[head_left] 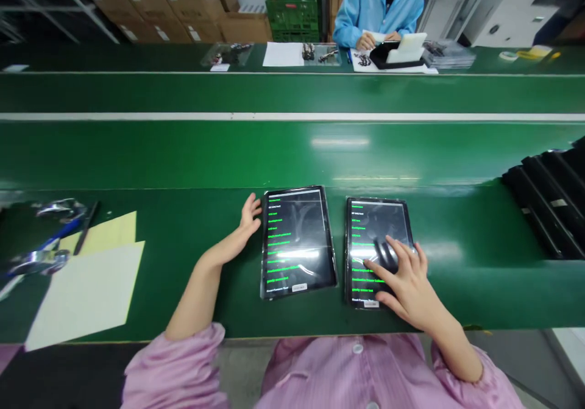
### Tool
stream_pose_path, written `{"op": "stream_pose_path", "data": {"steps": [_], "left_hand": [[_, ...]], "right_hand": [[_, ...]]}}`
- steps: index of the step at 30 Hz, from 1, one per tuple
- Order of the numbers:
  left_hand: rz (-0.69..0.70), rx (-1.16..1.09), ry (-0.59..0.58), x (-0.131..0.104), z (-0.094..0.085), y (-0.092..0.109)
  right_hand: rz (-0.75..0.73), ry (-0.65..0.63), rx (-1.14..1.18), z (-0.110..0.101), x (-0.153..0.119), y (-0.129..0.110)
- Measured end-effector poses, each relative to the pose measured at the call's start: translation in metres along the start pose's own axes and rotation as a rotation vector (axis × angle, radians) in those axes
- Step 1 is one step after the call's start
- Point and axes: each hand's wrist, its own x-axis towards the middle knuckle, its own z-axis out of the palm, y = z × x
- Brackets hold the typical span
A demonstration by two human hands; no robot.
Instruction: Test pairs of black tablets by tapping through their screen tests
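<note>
looks like your right hand [411, 290], spread and gripping nothing, is mid-tap on the right tablet [368, 229], just right of the left tablet [299, 238]; left hand [249, 220] open, empty, beside the latter, next tap calls for one fingertip

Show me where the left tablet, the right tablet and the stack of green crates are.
Left tablet [299, 237]: head view, middle of its lit screen.
Right tablet [371, 237]: head view, upper half of its lit screen.
Stack of green crates [295, 13]: head view, front wall.
</note>
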Motion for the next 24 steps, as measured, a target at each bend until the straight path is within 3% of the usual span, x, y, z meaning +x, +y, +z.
{"op": "stream_pose_path", "data": {"steps": [4,8,10,12,16,24], "left_hand": [[0.106,0.126,-0.008,0.05,-0.014,0.037],[0.151,0.245,-0.372,0.083,-0.024,0.073],[0.193,0.331,-0.537,0.086,-0.027,0.085],[0.245,0.448,-0.616,0.082,-0.026,0.092],[0.22,0.619,-0.605,0.072,-0.016,0.095],[0.211,0.514,-0.483,0.071,-0.013,0.082]], "right_hand": [[-0.065,0.207,0.043,-0.01,0.005,0.008],[-0.07,0.32,0.001,-0.02,0.005,0.012],[-0.053,0.367,-0.016,-0.022,0.001,0.013],[-0.025,0.388,-0.021,-0.021,-0.005,0.013],[0.059,0.33,-0.034,-0.015,-0.015,0.013],[0.068,0.208,-0.007,-0.007,-0.005,0.014]]}}
